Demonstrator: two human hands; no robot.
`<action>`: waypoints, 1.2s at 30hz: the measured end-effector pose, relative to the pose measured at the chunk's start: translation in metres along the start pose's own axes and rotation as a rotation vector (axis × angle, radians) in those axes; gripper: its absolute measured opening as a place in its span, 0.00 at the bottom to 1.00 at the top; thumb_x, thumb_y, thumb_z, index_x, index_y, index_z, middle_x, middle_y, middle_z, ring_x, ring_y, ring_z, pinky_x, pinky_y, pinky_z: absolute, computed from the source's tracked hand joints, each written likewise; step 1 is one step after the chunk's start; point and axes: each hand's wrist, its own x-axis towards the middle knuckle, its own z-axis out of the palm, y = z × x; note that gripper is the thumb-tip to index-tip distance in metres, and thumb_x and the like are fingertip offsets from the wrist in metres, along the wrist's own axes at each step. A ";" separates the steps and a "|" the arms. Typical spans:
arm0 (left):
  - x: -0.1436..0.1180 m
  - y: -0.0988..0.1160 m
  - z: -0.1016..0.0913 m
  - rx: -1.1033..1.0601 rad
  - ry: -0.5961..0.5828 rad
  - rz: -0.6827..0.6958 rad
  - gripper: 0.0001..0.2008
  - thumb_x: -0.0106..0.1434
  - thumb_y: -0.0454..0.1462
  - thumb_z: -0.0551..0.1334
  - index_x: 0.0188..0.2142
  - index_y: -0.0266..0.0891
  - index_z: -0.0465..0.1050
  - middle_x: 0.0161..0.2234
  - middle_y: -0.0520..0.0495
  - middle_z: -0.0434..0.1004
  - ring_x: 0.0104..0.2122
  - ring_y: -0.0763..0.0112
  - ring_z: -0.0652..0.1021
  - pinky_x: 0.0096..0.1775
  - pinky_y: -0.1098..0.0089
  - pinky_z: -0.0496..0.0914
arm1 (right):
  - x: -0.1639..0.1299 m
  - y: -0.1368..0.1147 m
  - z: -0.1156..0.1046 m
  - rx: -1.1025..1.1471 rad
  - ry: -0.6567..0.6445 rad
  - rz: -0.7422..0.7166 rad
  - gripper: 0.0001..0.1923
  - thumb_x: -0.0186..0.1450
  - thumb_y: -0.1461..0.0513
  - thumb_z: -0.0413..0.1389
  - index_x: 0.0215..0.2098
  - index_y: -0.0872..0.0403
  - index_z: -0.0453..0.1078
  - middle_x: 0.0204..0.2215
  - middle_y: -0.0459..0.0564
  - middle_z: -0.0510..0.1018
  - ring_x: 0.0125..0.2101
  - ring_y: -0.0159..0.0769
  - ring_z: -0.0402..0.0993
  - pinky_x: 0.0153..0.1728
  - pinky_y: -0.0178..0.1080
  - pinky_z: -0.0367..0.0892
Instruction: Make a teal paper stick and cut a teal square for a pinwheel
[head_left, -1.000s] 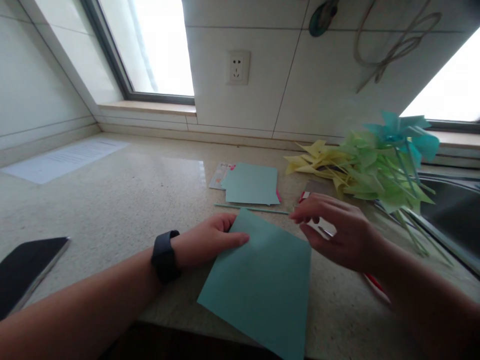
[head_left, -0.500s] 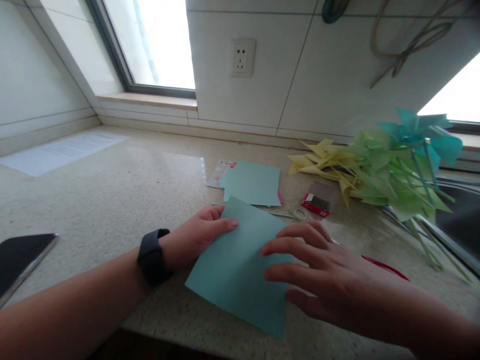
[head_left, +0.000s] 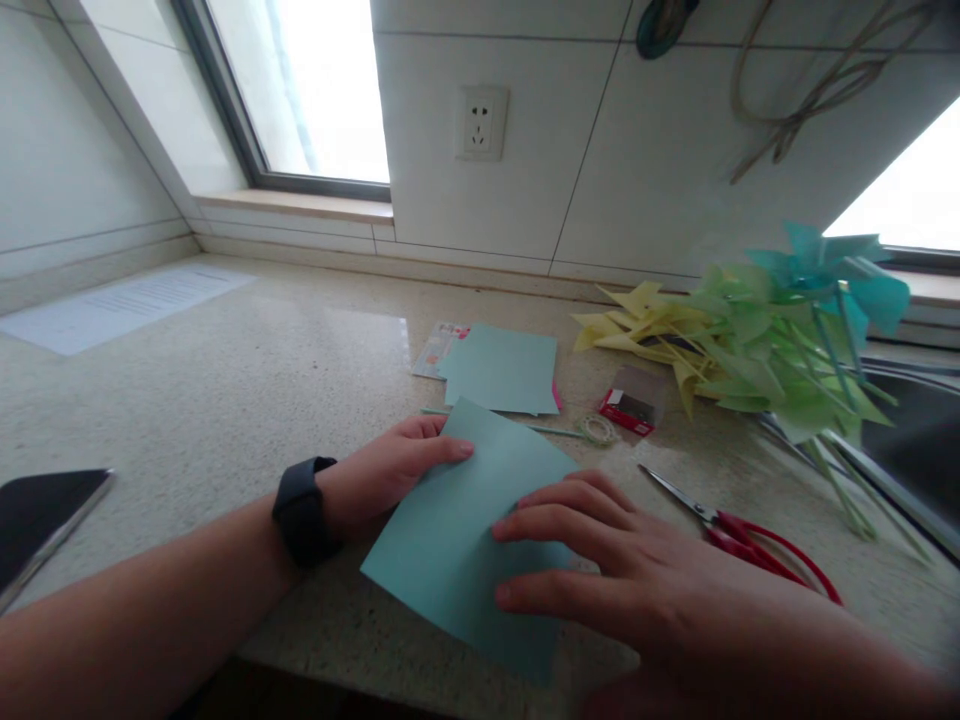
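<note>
A light blue-green sheet of paper (head_left: 457,530) is tilted above the counter's front part. My left hand (head_left: 409,455) pinches its upper left edge, thumb on top and fingers mostly hidden behind. Over the paper's right side, my right hand (head_left: 600,545) is open, its fingers spread and their tips at the sheet's surface; its thumb is blurred low in the picture. Red-handled scissors (head_left: 724,525) lie partly behind my right forearm. Beyond the held sheet rests a stack of similar paper (head_left: 502,368), with a thin stick (head_left: 555,430) and a small tape roll (head_left: 598,430) nearby.
A small red box (head_left: 628,410) sits right of the paper stack. Yellow, green and blue paper pinwheels (head_left: 772,330) lie beside the sink (head_left: 915,430). At left are a printed sheet (head_left: 127,305) and a dark flat object (head_left: 52,520). A wall socket (head_left: 481,123) is above the counter.
My right hand has moved left and slightly down across the paper. More of the scissors shows beside it. My left hand keeps its hold on the sheet.
</note>
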 end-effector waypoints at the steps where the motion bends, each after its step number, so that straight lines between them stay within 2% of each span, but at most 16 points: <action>1: -0.001 0.002 0.001 -0.018 0.018 -0.013 0.11 0.63 0.37 0.67 0.45 0.36 0.77 0.36 0.44 0.82 0.32 0.68 0.79 0.35 0.69 0.73 | -0.001 0.000 0.002 -0.026 0.048 -0.013 0.30 0.63 0.54 0.65 0.62 0.40 0.64 0.65 0.43 0.65 0.61 0.44 0.58 0.61 0.45 0.50; 5: -0.003 0.007 0.004 -0.069 0.031 -0.063 0.12 0.63 0.36 0.67 0.46 0.36 0.76 0.35 0.44 0.82 0.32 0.65 0.81 0.37 0.66 0.75 | -0.002 0.000 0.005 -0.144 0.224 -0.063 0.22 0.69 0.59 0.59 0.61 0.42 0.67 0.63 0.46 0.69 0.61 0.42 0.58 0.61 0.46 0.48; 8: -0.002 0.003 0.003 -0.077 -0.044 -0.046 0.12 0.63 0.36 0.67 0.46 0.36 0.76 0.36 0.44 0.82 0.32 0.66 0.81 0.37 0.67 0.75 | 0.000 0.001 0.001 -0.163 0.299 -0.127 0.14 0.70 0.63 0.58 0.54 0.48 0.72 0.56 0.50 0.76 0.57 0.41 0.64 0.58 0.45 0.53; 10: 0.000 -0.002 0.002 -0.039 -0.102 -0.012 0.12 0.64 0.37 0.67 0.46 0.36 0.76 0.37 0.44 0.82 0.33 0.68 0.80 0.38 0.68 0.74 | 0.003 0.000 -0.003 -0.107 0.315 -0.157 0.09 0.71 0.64 0.57 0.48 0.52 0.73 0.48 0.50 0.80 0.51 0.40 0.70 0.55 0.44 0.56; 13: 0.001 -0.008 0.002 0.092 -0.143 0.053 0.12 0.66 0.39 0.66 0.46 0.36 0.76 0.37 0.46 0.80 0.32 0.71 0.78 0.36 0.71 0.71 | 0.008 0.000 -0.006 0.030 0.264 -0.142 0.04 0.70 0.65 0.58 0.44 0.54 0.73 0.39 0.48 0.82 0.41 0.37 0.73 0.50 0.44 0.59; 15: 0.001 -0.009 0.003 0.197 -0.138 0.099 0.11 0.66 0.39 0.66 0.47 0.37 0.76 0.37 0.48 0.78 0.32 0.73 0.76 0.36 0.72 0.70 | 0.011 0.001 -0.005 0.098 0.245 -0.114 0.04 0.70 0.65 0.59 0.43 0.54 0.72 0.36 0.47 0.81 0.38 0.36 0.73 0.47 0.43 0.60; 18: 0.000 -0.007 0.004 0.312 -0.155 0.155 0.11 0.67 0.39 0.64 0.48 0.37 0.75 0.39 0.49 0.77 0.34 0.72 0.75 0.37 0.71 0.69 | 0.010 0.002 0.001 0.195 0.292 -0.045 0.02 0.71 0.64 0.57 0.42 0.52 0.71 0.36 0.46 0.80 0.39 0.35 0.73 0.45 0.40 0.63; 22: -0.001 -0.007 0.005 0.379 -0.212 0.180 0.13 0.68 0.39 0.63 0.51 0.38 0.75 0.44 0.46 0.78 0.40 0.68 0.75 0.42 0.68 0.69 | 0.006 0.003 0.008 0.253 0.319 0.189 0.01 0.71 0.62 0.57 0.41 0.51 0.70 0.36 0.46 0.78 0.38 0.34 0.74 0.40 0.38 0.66; 25: -0.002 -0.009 0.006 0.413 -0.222 0.153 0.14 0.70 0.42 0.61 0.52 0.40 0.74 0.45 0.46 0.78 0.41 0.66 0.75 0.43 0.66 0.69 | 0.005 0.004 0.011 0.264 0.308 0.300 0.05 0.72 0.60 0.55 0.37 0.51 0.69 0.32 0.45 0.75 0.33 0.34 0.72 0.35 0.38 0.66; 27: -0.004 -0.010 0.007 0.428 -0.219 0.135 0.15 0.70 0.43 0.60 0.53 0.41 0.74 0.45 0.46 0.77 0.41 0.66 0.75 0.43 0.66 0.69 | 0.006 0.006 0.012 0.293 0.311 0.306 0.07 0.73 0.60 0.53 0.36 0.51 0.69 0.34 0.46 0.74 0.35 0.34 0.72 0.37 0.38 0.67; 29: -0.005 -0.012 0.008 0.428 -0.220 0.117 0.16 0.71 0.44 0.60 0.54 0.42 0.74 0.45 0.47 0.77 0.41 0.66 0.74 0.43 0.66 0.68 | 0.007 0.008 0.012 0.293 0.348 0.323 0.07 0.72 0.61 0.53 0.36 0.51 0.71 0.42 0.49 0.74 0.43 0.36 0.72 0.45 0.40 0.68; 32: -0.007 -0.013 0.010 0.434 -0.214 0.108 0.16 0.71 0.45 0.59 0.54 0.44 0.74 0.44 0.48 0.77 0.41 0.67 0.73 0.42 0.67 0.68 | 0.009 0.011 0.013 0.300 0.436 0.388 0.05 0.70 0.61 0.56 0.36 0.51 0.72 0.52 0.51 0.70 0.54 0.40 0.68 0.55 0.44 0.64; 34: -0.008 -0.012 0.011 0.455 -0.207 0.123 0.15 0.72 0.46 0.58 0.53 0.45 0.75 0.45 0.49 0.77 0.41 0.67 0.73 0.43 0.68 0.67 | 0.010 0.013 0.014 0.366 0.460 0.419 0.06 0.69 0.60 0.56 0.34 0.50 0.72 0.51 0.50 0.73 0.52 0.40 0.70 0.54 0.44 0.64; 36: -0.009 -0.011 0.012 0.476 -0.189 0.140 0.16 0.72 0.47 0.58 0.52 0.45 0.76 0.44 0.49 0.76 0.40 0.67 0.72 0.43 0.68 0.67 | 0.011 0.014 0.016 0.437 0.449 0.460 0.06 0.69 0.59 0.57 0.34 0.50 0.72 0.43 0.48 0.77 0.43 0.37 0.73 0.46 0.41 0.68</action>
